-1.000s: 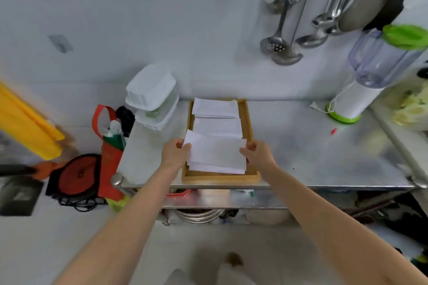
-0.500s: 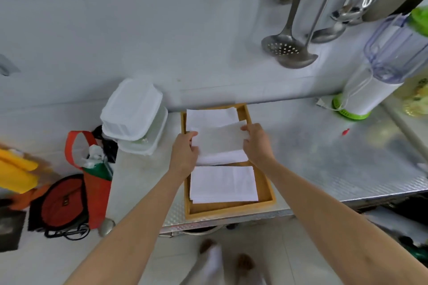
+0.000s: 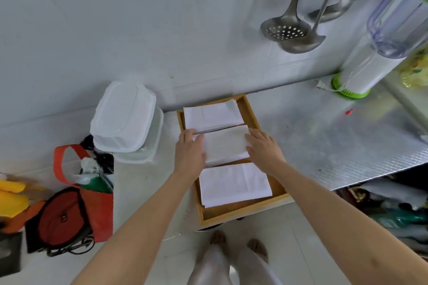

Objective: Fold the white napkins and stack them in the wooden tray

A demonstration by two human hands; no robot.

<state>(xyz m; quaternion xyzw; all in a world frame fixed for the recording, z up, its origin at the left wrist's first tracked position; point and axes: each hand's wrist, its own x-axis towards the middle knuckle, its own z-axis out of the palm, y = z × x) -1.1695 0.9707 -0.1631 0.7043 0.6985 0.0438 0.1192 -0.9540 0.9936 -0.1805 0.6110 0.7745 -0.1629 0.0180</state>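
A wooden tray (image 3: 254, 209) lies on the metal counter and holds three stacks of folded white napkins in a row. The far stack (image 3: 213, 117) and the near stack (image 3: 234, 184) lie untouched. Both my hands rest on the middle stack's top napkin (image 3: 223, 143). My left hand (image 3: 188, 152) lies flat on its left end with fingers stretched out. On the right end, my right hand (image 3: 264, 150) presses down flat, fingers apart. Neither hand curls around the napkin.
Stacked white plastic containers (image 3: 125, 118) stand just left of the tray. A blender (image 3: 379, 53) stands at the back right, with ladles (image 3: 291, 30) hanging on the wall above. A red bag (image 3: 92, 192) sits on the floor to the left. The tray's near end overhangs the counter edge.
A folded napkin held near the tray's front end has travelled to the middle stack and now lies flat on it. Both hands have gone from gripping its ends to pressing on top.
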